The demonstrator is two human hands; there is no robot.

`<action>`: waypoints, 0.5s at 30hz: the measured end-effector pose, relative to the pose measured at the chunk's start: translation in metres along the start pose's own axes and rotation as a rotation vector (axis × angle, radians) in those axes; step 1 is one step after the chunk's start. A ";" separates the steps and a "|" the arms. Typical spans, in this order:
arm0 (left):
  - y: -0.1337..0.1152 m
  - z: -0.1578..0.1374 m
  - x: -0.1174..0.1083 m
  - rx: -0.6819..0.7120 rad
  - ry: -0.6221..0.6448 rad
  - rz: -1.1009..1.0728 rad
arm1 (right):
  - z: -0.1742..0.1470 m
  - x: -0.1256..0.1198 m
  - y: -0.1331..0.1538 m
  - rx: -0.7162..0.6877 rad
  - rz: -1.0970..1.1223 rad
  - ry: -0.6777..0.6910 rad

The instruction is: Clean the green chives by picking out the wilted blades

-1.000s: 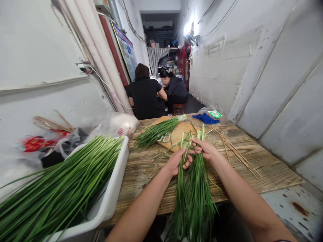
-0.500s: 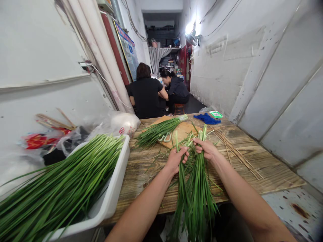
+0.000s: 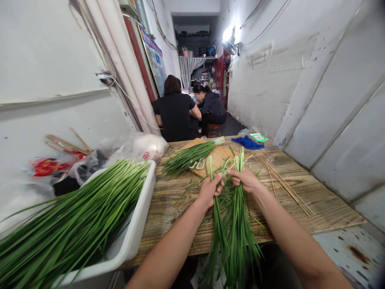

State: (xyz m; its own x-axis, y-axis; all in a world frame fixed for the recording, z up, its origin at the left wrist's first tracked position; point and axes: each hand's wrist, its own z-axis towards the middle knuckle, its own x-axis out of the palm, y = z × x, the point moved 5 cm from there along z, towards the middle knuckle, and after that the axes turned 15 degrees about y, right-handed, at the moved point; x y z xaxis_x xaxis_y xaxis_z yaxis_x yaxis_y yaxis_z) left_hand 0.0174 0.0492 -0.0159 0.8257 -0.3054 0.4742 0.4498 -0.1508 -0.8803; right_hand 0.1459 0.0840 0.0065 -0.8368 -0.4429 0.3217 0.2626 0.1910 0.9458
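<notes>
Long green garlic chives (image 3: 240, 224) hang in two bunches over the near edge of the wooden table (image 3: 168, 204). My left hand (image 3: 210, 189) is closed around the thinner bunch, just below its pale ends. Around the thicker bunch my right hand (image 3: 245, 179) is closed, with thumb and forefinger pinched towards the left hand. The two hands are close together. Between and behind them lie loose chive scraps (image 3: 226, 188), partly hidden by the fingers. A trimmed bundle of chives (image 3: 192, 156) rests on a round wooden board (image 3: 221, 152), beside the pale handles of scissors (image 3: 197, 164).
At the left a white plastic tub (image 3: 141, 216) is heaped with chives. Thin wooden sticks (image 3: 282, 182) lie at the right, near a blue cloth (image 3: 248, 142) and a green QR card (image 3: 258, 137). Plastic bags (image 3: 147, 146) sit behind the tub. Two people (image 3: 176, 110) sit beyond the table.
My right hand has shifted slightly left, its pinched fingertips now nearer my left hand. Both hands keep hold of their chives. The whole view has moved a little.
</notes>
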 end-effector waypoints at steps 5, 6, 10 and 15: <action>0.001 0.000 -0.001 -0.004 -0.036 0.042 | 0.002 0.004 -0.002 0.001 0.026 0.046; 0.001 0.000 -0.002 -0.005 -0.042 0.047 | 0.002 0.005 -0.002 -0.003 0.031 0.058; 0.000 0.000 -0.001 0.005 -0.037 0.052 | 0.004 0.004 -0.004 -0.026 0.054 0.074; 0.000 -0.002 0.000 -0.011 -0.048 0.053 | 0.008 -0.011 -0.001 -0.112 0.163 0.011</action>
State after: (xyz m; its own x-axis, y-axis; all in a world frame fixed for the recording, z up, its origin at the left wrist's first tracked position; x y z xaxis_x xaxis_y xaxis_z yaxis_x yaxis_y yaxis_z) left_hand 0.0170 0.0476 -0.0162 0.8636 -0.2681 0.4269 0.4015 -0.1461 -0.9041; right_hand 0.1510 0.0961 0.0014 -0.7740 -0.4235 0.4707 0.4462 0.1627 0.8800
